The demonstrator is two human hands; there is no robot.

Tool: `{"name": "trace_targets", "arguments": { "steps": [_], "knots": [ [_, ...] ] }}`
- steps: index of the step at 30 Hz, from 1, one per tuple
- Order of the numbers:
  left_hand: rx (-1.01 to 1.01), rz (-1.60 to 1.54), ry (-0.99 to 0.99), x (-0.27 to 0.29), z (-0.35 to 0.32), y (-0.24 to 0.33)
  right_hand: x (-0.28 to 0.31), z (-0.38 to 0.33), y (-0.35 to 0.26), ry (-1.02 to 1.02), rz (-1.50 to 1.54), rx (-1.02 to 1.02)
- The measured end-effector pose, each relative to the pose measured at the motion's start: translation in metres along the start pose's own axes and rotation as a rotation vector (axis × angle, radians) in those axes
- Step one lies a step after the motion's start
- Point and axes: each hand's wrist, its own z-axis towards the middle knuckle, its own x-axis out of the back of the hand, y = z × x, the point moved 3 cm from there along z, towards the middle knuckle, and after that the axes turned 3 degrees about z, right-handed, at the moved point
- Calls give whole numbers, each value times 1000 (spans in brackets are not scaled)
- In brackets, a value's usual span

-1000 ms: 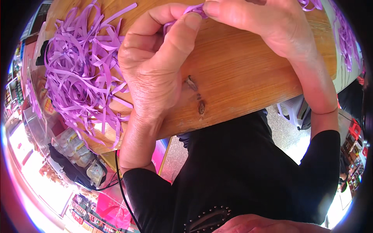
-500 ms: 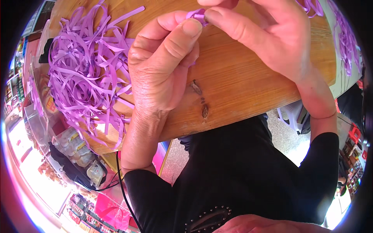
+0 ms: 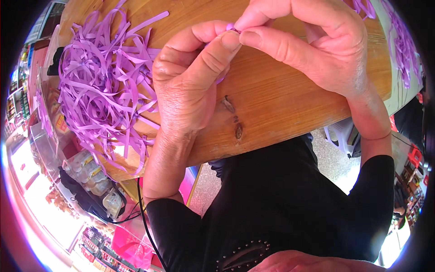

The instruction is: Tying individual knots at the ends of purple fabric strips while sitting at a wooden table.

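Observation:
Between my two hands is a small piece of purple ribbon (image 3: 232, 28), mostly covered by the fingertips. My left hand (image 3: 188, 75) pinches it between thumb and forefinger, and a bit of purple shows below its curled fingers. From the other side my right hand (image 3: 312, 45) closes thumb and forefinger on the same ribbon, so the fingertips of both hands nearly touch. Whether the ribbon is knotted there is too small to tell. Left of my left hand lies a large tangled heap of purple ribbons (image 3: 106, 86) on the wooden table.
The wooden table (image 3: 276, 106) has a curved near edge in front of my body. More purple ribbons (image 3: 403, 50) hang over a pale surface at the far right. A black cable (image 3: 142, 204) runs down beside my left arm, and a white plastic stool (image 3: 340, 138) stands below the table.
My right forefinger has come down against the thumb, closing on the ribbon. The ribbon loop that stood up between the hands is now mostly hidden. My left hand has shifted slightly down and right.

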Motion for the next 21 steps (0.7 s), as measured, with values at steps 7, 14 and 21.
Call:
{"name": "trace_targets", "arguments": {
  "steps": [7,14,21],
  "knots": [
    [-19,-4,27,-15,2,5,9,0,1,-48,346,-581],
    [27,110,134,-4,-3,4,-4,-9,14,23,538,-613],
    [-53,253,209,-5,-5,10,-2,-5,10,41,409,-559]
  ]
}}
